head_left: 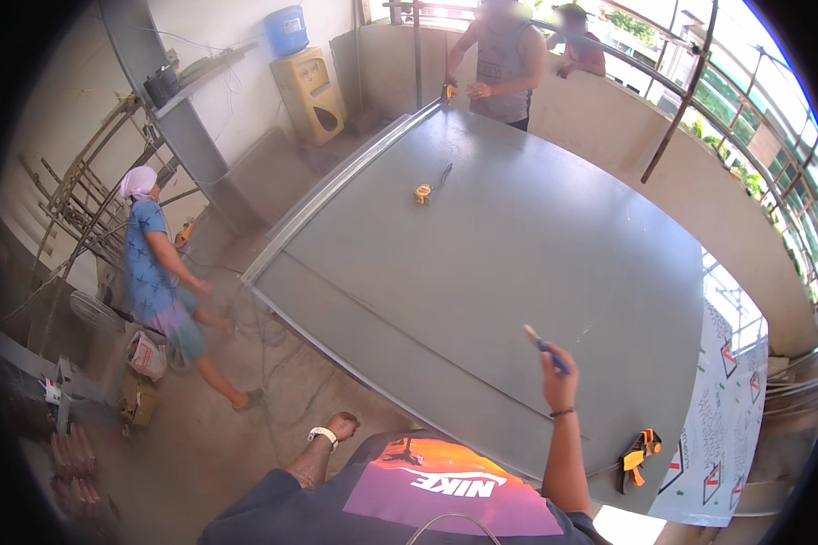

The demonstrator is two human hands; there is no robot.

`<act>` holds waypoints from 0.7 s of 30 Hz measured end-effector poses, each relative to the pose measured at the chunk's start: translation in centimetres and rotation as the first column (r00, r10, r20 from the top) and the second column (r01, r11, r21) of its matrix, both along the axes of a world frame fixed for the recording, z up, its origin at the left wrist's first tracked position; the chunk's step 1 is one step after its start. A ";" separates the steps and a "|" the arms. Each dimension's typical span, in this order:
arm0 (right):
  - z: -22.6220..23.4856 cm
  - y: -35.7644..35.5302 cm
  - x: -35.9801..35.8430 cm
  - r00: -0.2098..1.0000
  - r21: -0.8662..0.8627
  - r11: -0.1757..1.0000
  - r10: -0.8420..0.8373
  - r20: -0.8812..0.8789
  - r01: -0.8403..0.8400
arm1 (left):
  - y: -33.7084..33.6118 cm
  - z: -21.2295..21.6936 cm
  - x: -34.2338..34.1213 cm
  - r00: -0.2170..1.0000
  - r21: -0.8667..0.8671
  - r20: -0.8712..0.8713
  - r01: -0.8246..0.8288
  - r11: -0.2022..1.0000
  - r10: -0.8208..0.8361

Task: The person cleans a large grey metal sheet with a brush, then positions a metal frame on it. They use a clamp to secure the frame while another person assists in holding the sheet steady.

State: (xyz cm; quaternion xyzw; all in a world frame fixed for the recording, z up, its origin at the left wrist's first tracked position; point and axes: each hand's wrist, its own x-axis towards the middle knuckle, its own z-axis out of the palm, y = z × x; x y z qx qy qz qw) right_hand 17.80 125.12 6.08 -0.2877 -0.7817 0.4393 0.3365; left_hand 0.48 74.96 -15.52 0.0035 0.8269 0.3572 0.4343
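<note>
R hand (560,374) is raised over the grey metal sheet (518,263), fingers clamped on a blue-handled brush (543,347). Brush's long axis runs up-left from the fist, pale tip toward sheet centre. L hand (341,424) hangs fisted off the sheet's near-left edge, holding nothing visible. R is nearer. Yellow tape measure (423,193) lies far across the sheet.

R hand (559,372) raised, fingers closed; L hand (341,425) fisted low.

One grey sheet (518,263), one yellow tape measure (423,193), one brush (543,345), one orange clamp (641,450), three other people.
</note>
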 end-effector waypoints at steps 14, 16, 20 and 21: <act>-3.2 10.5 15.0 0.677 0.023 0.677 -0.735 -0.008 0.735 | -10.3 -6.3 2.8 0.940 -0.203 0.217 0.309 0.929 -0.265; -3.7 10.3 13.7 0.624 0.175 0.638 -0.770 0.131 0.750 | -9.5 -5.3 1.8 0.928 -0.244 0.230 0.347 0.906 -0.293; -7.3 3.6 1.6 0.811 0.230 0.798 -0.582 0.056 0.557 | -5.4 -2.3 -1.5 0.955 -0.237 0.153 0.284 0.929 -0.253; -4.7 -1.0 -2.7 0.918 0.230 0.924 -0.349 0.189 0.304 | -4.2 -1.5 -2.1 0.949 -0.215 0.153 0.303 0.928 -0.275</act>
